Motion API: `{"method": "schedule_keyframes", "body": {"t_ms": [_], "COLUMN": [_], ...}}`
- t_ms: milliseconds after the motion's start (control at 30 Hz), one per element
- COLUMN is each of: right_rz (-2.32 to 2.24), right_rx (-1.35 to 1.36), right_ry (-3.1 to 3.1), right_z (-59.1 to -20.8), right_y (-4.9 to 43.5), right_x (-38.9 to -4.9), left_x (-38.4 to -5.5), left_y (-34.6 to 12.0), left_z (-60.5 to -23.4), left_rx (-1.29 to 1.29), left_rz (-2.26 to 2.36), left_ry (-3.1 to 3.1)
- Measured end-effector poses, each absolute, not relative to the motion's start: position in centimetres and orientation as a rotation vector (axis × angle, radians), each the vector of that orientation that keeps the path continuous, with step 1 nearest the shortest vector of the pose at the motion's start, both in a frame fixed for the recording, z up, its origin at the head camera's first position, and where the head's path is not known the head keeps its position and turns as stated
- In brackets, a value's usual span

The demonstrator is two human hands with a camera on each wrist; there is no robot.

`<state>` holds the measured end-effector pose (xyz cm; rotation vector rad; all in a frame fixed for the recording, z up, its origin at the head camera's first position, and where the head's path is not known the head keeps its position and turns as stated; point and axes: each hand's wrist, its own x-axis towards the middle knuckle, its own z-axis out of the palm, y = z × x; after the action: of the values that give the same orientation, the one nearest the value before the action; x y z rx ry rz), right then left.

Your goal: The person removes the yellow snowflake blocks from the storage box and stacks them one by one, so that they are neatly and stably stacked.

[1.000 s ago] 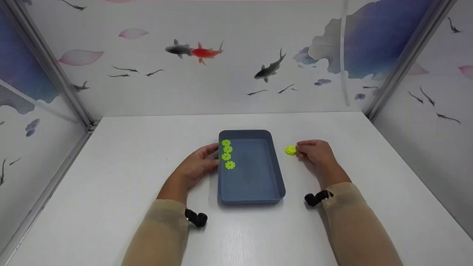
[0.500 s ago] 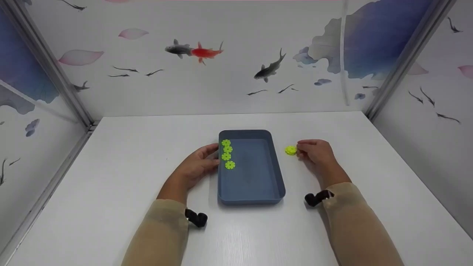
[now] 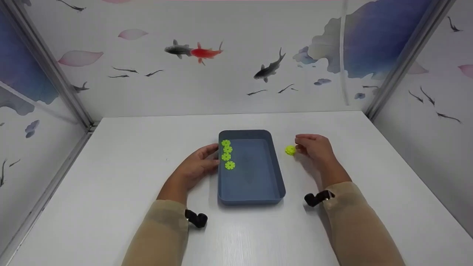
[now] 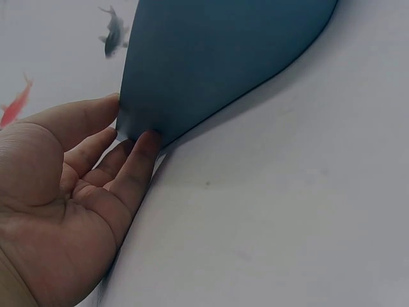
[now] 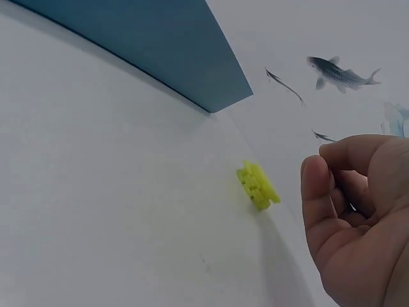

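Observation:
A blue-grey tray (image 3: 251,173) stands on the table. Inside, along its left wall, lies a column of several yellow-green notched discs (image 3: 226,157). My left hand (image 3: 197,166) rests its fingertips on the outside of the tray's left wall; the left wrist view has the thumb at the wall's edge and other fingertips (image 4: 150,137) against it. Right of the tray sits a small stack of the same discs (image 3: 290,150), its layers showing edge-on in the right wrist view (image 5: 257,185). Just beside and above that stack is my right hand (image 3: 314,146), thumb and forefinger tips together, with nothing visible between them.
The white table (image 3: 129,177) ends at a back wall (image 3: 236,85) printed with fish and petals. Similar printed panels and metal posts (image 3: 402,66) enclose both sides. A black device is strapped at each wrist.
My right hand has come off the disc stack and risen slightly away from the table's front. The stack sits where it was. The left hand and the tray have kept their places.

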<state>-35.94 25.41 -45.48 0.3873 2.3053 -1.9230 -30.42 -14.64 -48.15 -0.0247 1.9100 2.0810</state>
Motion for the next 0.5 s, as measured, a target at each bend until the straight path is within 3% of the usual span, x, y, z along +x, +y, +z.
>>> {"method": "schedule_keyframes", "body": {"t_ms": [500], "right_rz": [-2.054], "right_rx": [0.198], "right_ry": [2.238], "right_z": [-43.1], "right_y": [22.2], "right_x": [-34.5], "left_x": [-30.6], "left_y": [-14.8], "left_z": [-48.5], "left_rx": [-0.021], "left_rz": [2.077], "left_ry": [1.913]}}
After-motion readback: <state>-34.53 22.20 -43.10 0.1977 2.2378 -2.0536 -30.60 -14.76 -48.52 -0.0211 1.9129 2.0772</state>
